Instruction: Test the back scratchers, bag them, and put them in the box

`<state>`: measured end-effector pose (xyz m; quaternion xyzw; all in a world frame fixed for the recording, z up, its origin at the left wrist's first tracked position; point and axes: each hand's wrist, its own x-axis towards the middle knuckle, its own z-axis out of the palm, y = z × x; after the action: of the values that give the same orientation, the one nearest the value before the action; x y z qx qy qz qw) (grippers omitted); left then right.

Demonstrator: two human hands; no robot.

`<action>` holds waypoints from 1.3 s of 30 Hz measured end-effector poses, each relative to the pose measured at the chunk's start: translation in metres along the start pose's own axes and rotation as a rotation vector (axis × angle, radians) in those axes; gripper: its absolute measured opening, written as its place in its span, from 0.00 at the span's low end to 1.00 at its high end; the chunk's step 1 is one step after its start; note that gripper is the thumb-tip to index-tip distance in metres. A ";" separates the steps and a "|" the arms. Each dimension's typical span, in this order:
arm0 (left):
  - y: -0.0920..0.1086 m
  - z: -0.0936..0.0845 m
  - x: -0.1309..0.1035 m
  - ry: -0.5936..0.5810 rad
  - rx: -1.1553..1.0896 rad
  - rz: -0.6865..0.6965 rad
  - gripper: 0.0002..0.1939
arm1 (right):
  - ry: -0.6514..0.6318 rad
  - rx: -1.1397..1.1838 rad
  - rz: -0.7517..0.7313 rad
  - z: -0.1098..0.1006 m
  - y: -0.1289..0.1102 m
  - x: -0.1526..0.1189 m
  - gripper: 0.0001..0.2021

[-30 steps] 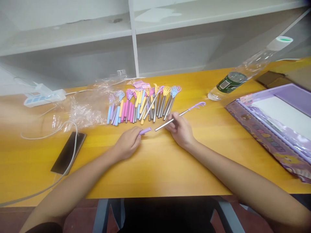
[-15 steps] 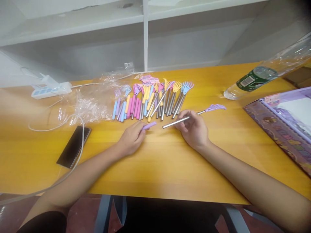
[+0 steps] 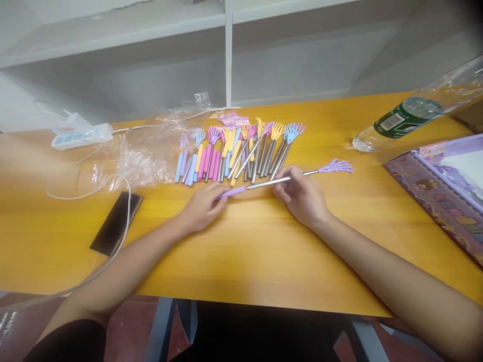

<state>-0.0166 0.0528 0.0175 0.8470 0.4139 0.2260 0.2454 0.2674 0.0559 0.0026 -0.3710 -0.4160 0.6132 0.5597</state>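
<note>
My left hand [image 3: 204, 207] is closed round a purple handle sleeve [image 3: 234, 191], whose front end sticks out to the right. In my right hand [image 3: 304, 196] is a back scratcher [image 3: 264, 183] with a bare metal rod and a purple claw head [image 3: 335, 166]. The rod's free end points left, right at the mouth of the sleeve; whether it has entered I cannot tell. Behind both hands lies a pile of metal-rod back scratchers [image 3: 277, 156] with yellow, blue, pink and purple heads, mixed with loose coloured handle sleeves [image 3: 202, 163].
Clear plastic bags [image 3: 139, 158] lie left of the pile, by a white power strip [image 3: 81, 137]. A phone [image 3: 116, 223] and a white cable [image 3: 129, 201] are near my left forearm. On the right are a water bottle [image 3: 396, 120] and a purple printed box [image 3: 433, 196].
The rod and the purple sleeve have come together, end to end and nearly in line; before, a gap lay between them. The rod has tilted flatter. The camera view has shifted slightly.
</note>
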 end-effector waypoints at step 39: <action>-0.014 0.010 -0.004 0.075 0.004 0.207 0.18 | -0.023 -0.123 -0.065 -0.006 0.001 -0.007 0.19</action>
<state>-0.0210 0.0551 0.0012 0.8766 0.3336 0.2808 0.2037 0.2729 0.0498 -0.0007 -0.3841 -0.4711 0.5722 0.5506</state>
